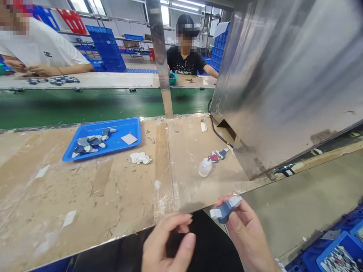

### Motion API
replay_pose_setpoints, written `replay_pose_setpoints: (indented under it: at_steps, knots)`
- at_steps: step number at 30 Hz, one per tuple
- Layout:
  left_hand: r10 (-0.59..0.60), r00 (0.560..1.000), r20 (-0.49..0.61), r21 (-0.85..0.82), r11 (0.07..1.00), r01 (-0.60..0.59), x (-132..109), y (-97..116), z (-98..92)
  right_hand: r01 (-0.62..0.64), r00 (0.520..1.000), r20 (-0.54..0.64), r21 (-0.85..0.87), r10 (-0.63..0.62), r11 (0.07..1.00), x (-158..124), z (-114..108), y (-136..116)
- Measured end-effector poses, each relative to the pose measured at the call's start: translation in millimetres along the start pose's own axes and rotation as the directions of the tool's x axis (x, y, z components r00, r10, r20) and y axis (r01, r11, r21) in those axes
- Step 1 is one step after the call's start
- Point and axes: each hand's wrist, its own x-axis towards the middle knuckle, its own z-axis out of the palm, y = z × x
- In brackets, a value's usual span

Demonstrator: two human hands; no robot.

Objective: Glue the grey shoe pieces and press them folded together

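Between the thumb and fingers of my right hand (246, 230) is a small blue-grey piece with white ends (226, 210), held just off the table's front edge. My left hand (170, 241) is beside it, fingers loosely bent, thumb apart, with nothing in it. On the table lie a small clear bottle (205, 167), a dark pink piece (214, 158) and another blue-and-white piece (222, 153). A blue tray (116, 149) further left holds several similar pieces and a pale square card (129, 138).
Crumpled white tissue (140, 158) lies on the cardboard-covered table (124, 192). A large metal housing (283, 87) stands at the right, with a black cable (217, 132) at its foot. Behind runs a green conveyor belt (113, 104); two people sit beyond it. A blue crate (340, 251) sits low right.
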Motion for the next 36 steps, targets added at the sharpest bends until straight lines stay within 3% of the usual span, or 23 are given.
replay_pose_setpoints:
  at_steps: [2,6,10,14,19,26,31,36]
  knots:
    - [0.099,0.99,0.103,-0.079,0.993,-0.091,2,9,4.4,0.02,0.999,0.043,0.067,-0.023,0.998,3,23,2]
    - [0.162,0.987,0.009,-0.083,0.984,-0.16,3,10,-3.4,0.091,0.98,0.165,0.133,-0.112,0.987,6,50,1]
    - [0.218,0.976,-0.027,-0.003,0.976,-0.218,-1,5,-15.9,0.248,0.943,0.251,-0.088,-0.219,0.965,4,54,4]
    - [0.307,0.951,-0.029,0.014,0.952,-0.306,1,1,-21.7,0.471,0.879,0.239,-0.291,-0.413,0.833,-1,57,10]
    - [0.316,0.948,-0.035,-0.041,0.947,-0.317,6,-2,-23.4,0.576,0.816,0.254,-0.436,-0.52,0.691,-6,61,14]
    - [0.283,0.959,0.012,-0.097,0.955,-0.28,9,-4,-22.3,0.62,0.78,0.322,-0.514,-0.537,0.592,-6,50,10]
    - [0.261,0.962,0.08,-0.122,0.96,-0.251,12,-3,-22.3,0.617,0.787,0.412,-0.503,-0.46,0.605,-8,42,8]
    - [0.108,0.992,0.063,-0.125,0.987,-0.1,6,-9,-26.5,0.555,0.83,0.368,-0.47,-0.419,0.687,-2,50,7]
